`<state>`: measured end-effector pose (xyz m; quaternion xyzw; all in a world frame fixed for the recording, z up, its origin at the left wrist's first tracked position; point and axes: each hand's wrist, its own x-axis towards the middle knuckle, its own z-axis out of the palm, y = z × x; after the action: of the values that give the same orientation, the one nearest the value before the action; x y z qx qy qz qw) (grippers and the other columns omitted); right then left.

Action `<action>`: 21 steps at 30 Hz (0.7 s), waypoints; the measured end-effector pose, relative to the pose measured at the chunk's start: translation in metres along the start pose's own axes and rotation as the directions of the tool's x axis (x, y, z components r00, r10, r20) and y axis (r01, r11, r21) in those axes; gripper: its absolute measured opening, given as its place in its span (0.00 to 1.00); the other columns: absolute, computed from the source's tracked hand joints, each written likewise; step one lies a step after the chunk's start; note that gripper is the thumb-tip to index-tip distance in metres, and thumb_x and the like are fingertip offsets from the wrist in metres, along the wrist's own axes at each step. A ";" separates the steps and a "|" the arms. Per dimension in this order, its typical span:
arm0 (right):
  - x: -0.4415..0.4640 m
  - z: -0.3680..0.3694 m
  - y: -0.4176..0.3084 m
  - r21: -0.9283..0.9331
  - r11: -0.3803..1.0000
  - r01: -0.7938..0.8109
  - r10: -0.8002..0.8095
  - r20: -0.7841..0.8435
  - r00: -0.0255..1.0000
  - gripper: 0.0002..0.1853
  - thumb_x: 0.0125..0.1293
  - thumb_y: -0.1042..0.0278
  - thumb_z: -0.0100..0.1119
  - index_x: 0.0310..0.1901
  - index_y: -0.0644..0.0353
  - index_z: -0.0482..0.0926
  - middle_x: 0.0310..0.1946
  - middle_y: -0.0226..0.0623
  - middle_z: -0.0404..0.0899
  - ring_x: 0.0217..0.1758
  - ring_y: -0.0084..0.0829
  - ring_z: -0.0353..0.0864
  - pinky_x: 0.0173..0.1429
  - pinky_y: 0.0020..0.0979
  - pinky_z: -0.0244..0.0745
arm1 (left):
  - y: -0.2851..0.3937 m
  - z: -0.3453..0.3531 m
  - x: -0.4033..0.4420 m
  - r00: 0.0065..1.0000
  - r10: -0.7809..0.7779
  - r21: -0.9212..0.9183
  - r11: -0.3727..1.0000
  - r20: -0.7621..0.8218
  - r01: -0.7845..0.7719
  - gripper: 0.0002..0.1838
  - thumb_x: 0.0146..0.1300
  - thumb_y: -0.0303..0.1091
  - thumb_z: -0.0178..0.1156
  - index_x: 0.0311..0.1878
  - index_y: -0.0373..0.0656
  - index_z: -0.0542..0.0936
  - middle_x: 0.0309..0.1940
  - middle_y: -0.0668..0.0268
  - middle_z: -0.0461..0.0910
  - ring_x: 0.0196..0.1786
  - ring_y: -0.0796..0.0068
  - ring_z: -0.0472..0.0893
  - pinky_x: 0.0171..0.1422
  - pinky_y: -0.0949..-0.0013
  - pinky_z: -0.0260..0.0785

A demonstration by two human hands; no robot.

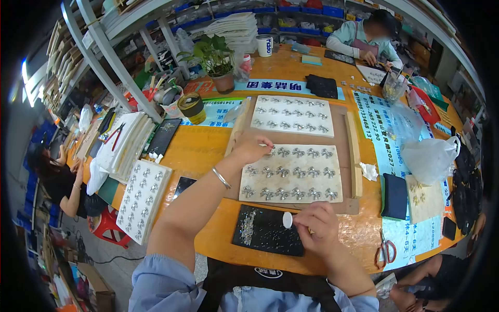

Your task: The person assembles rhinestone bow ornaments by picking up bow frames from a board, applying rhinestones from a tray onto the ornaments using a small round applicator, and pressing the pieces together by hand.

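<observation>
My left hand (252, 148), a bracelet on its wrist, reaches over the upper left corner of a cream board (291, 180) set with rows of silvery bow-shaped ornaments. Its thumb and forefinger are pinched together at an ornament there; what they hold is too small to make out. Closer to me, my right hand (318, 227) pinches a small white oval piece (287, 220) above a black pad (266, 231). Tiny glittering stones (250, 227) are scattered on the pad, densest at its left.
A second white board (292, 115) of ornaments lies behind, between wooden strips (353, 156). Another ornament board (141, 203) is at left. Red-handled scissors (385, 250) and a plastic bag (430, 160) are at right. A potted plant (222, 80) stands behind. Co-workers (366, 41) sit across and at left.
</observation>
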<state>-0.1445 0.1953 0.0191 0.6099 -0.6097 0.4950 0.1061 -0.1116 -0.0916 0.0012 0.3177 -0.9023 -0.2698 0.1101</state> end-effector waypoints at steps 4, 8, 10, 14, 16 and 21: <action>0.000 -0.004 0.000 0.002 1.000 -0.028 0.028 0.009 1.000 0.16 0.38 0.81 0.65 0.32 0.54 0.82 0.30 0.29 0.79 0.36 0.34 0.75 0.41 0.32 0.72 | -0.011 0.008 0.015 0.998 -0.027 -0.012 1.000 0.063 0.028 0.09 0.44 0.42 0.70 0.32 0.60 0.87 0.63 0.58 0.66 0.67 0.59 0.58 0.70 0.57 0.47; -0.001 -0.004 0.002 0.017 0.998 -0.059 0.059 0.025 0.998 0.17 0.37 0.81 0.65 0.32 0.54 0.82 0.30 0.28 0.79 0.37 0.34 0.75 0.42 0.32 0.71 | -0.015 0.005 0.018 0.998 -0.034 0.036 0.999 0.052 0.032 0.10 0.42 0.43 0.71 0.32 0.63 0.87 0.65 0.63 0.65 0.68 0.55 0.55 0.71 0.55 0.44; -0.001 -0.003 0.001 0.011 0.997 -0.078 0.078 0.026 0.997 0.17 0.36 0.81 0.65 0.32 0.54 0.82 0.30 0.28 0.79 0.37 0.34 0.75 0.41 0.32 0.71 | -0.012 0.000 0.015 0.997 -0.044 0.031 0.999 0.060 0.042 0.11 0.41 0.43 0.71 0.32 0.63 0.87 0.65 0.65 0.64 0.68 0.55 0.54 0.72 0.55 0.43; 0.001 -0.003 0.000 0.019 0.997 -0.076 0.076 0.017 0.997 0.17 0.35 0.82 0.66 0.32 0.54 0.82 0.30 0.28 0.78 0.36 0.35 0.74 0.39 0.32 0.71 | -0.006 -0.006 0.016 0.991 -0.086 0.044 0.996 0.101 0.082 0.10 0.42 0.42 0.71 0.32 0.63 0.87 0.66 0.68 0.64 0.69 0.56 0.53 0.71 0.52 0.42; 0.002 -0.003 0.001 0.019 0.997 -0.077 0.076 0.030 0.997 0.17 0.34 0.82 0.66 0.32 0.55 0.82 0.30 0.29 0.78 0.36 0.35 0.74 0.38 0.31 0.71 | -0.008 -0.005 0.018 0.991 -0.088 0.075 0.994 0.101 0.080 0.10 0.42 0.41 0.71 0.32 0.63 0.87 0.66 0.69 0.64 0.70 0.56 0.52 0.71 0.51 0.42; 0.003 -0.003 0.002 0.022 0.996 -0.092 0.091 0.057 0.994 0.17 0.34 0.82 0.66 0.32 0.56 0.82 0.30 0.29 0.78 0.36 0.36 0.74 0.38 0.31 0.72 | -0.002 -0.013 0.017 0.977 -0.153 0.122 0.983 0.151 0.135 0.09 0.45 0.37 0.69 0.33 0.63 0.87 0.65 0.71 0.65 0.70 0.58 0.52 0.71 0.51 0.42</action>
<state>-0.1480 0.1955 0.0217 0.5961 -0.6337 0.4895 0.0590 -0.1184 -0.1093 0.0114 0.3653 -0.8964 -0.2511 -0.0003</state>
